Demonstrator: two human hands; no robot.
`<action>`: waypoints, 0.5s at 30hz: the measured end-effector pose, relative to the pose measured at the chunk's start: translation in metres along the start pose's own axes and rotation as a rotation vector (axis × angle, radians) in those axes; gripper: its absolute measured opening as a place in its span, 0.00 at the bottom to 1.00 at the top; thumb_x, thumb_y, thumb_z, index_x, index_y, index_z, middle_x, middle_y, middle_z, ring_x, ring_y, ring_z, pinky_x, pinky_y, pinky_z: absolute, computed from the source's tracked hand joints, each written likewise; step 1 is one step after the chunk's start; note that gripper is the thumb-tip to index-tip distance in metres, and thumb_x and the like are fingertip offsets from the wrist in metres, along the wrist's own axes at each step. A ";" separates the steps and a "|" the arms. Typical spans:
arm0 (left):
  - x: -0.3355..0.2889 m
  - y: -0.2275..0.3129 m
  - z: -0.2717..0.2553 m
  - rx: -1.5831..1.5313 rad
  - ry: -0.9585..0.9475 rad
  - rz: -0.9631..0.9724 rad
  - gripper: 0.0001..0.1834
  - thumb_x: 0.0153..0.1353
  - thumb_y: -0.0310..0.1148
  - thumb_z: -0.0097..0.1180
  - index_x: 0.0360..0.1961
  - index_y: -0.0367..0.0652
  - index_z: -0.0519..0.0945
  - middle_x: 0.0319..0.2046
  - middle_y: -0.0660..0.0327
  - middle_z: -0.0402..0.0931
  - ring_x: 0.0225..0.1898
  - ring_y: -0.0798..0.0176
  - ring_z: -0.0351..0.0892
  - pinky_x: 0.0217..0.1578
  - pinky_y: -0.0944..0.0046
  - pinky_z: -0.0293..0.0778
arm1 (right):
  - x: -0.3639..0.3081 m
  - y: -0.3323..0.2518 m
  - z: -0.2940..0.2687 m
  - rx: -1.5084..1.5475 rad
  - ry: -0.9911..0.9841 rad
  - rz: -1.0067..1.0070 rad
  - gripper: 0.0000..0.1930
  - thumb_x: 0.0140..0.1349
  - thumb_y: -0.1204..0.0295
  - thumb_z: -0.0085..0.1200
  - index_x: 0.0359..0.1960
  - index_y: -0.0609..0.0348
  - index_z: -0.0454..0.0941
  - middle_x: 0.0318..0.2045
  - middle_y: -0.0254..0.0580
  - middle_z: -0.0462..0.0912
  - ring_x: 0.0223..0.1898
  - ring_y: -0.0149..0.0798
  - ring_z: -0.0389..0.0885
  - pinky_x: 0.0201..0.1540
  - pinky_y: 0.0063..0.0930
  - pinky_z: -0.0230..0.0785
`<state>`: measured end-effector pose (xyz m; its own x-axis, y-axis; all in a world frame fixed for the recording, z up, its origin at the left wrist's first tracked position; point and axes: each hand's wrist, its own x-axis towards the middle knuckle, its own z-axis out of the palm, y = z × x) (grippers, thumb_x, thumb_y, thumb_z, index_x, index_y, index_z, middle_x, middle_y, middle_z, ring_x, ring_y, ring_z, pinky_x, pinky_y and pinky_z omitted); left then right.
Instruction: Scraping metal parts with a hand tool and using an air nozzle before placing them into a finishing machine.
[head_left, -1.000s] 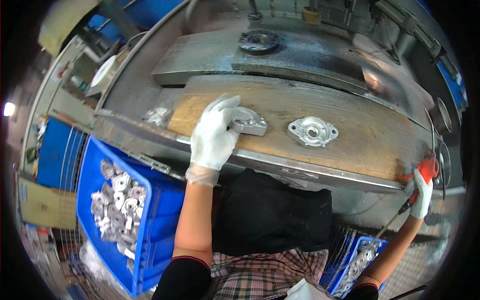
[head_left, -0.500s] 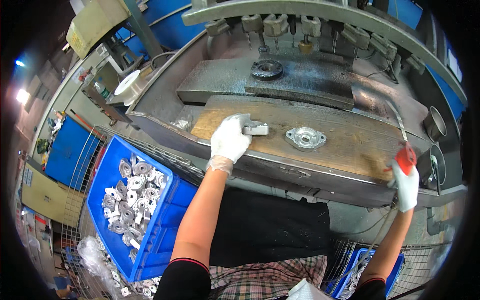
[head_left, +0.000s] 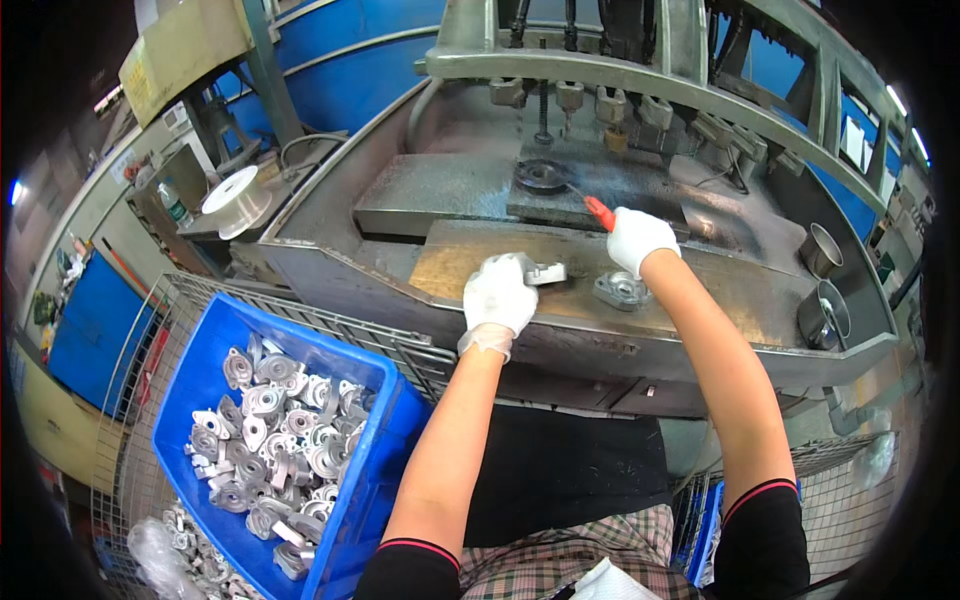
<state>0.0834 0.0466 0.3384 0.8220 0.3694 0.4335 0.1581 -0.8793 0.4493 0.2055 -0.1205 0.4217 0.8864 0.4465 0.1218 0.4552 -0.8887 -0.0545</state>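
My left hand (head_left: pixel 500 293), in a white glove, is closed around a silver cast metal part (head_left: pixel 545 273) above the wooden board (head_left: pixel 460 262). My gloved right hand (head_left: pixel 640 240) grips a red air blow gun (head_left: pixel 600 212). Its thin nozzle points at the dark round fixture (head_left: pixel 543 176) on the machine's metal table. A second silver flanged casting (head_left: pixel 622 290) lies on the board, just below my right hand and partly behind that forearm.
A blue bin (head_left: pixel 375 480) heaped with similar castings stands at left in a wire cart (head_left: pixel 125 480). Drill spindles (head_left: pixel 570 95) hang over the fixture behind a grey crossbar (head_left: pixel 620 72). Two metal cups (head_left: pixel 822 250) sit at the right edge. A white spool (head_left: pixel 237 203) stands far left.
My right hand has swung from the far right inward, bringing the air blow gun to the fixture. My left hand still holds its casting. The view has shifted.
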 end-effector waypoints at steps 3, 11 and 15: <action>-0.002 0.001 -0.003 -0.009 0.004 0.013 0.10 0.52 0.32 0.53 0.35 0.52 0.83 0.37 0.58 0.81 0.46 0.53 0.78 0.46 0.55 0.73 | 0.010 0.000 0.004 -0.023 -0.034 0.042 0.14 0.59 0.68 0.45 0.43 0.59 0.79 0.42 0.55 0.83 0.45 0.53 0.82 0.48 0.42 0.73; -0.002 -0.001 -0.002 0.006 0.002 0.051 0.11 0.51 0.33 0.53 0.36 0.49 0.82 0.39 0.59 0.81 0.48 0.54 0.77 0.47 0.55 0.73 | 0.026 -0.043 0.015 -0.002 -0.022 -0.078 0.16 0.60 0.66 0.42 0.43 0.60 0.79 0.42 0.57 0.82 0.46 0.54 0.82 0.49 0.42 0.73; 0.002 0.001 -0.001 -0.009 -0.014 0.064 0.10 0.52 0.33 0.52 0.35 0.50 0.82 0.38 0.59 0.81 0.48 0.54 0.77 0.47 0.55 0.73 | 0.046 -0.032 0.003 -0.003 -0.051 0.023 0.16 0.60 0.67 0.44 0.44 0.60 0.80 0.42 0.56 0.82 0.46 0.52 0.82 0.49 0.42 0.73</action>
<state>0.0851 0.0469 0.3405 0.8379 0.3082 0.4504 0.1000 -0.8980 0.4284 0.2321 -0.0713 0.4260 0.8999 0.4304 0.0696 0.4342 -0.8992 -0.0540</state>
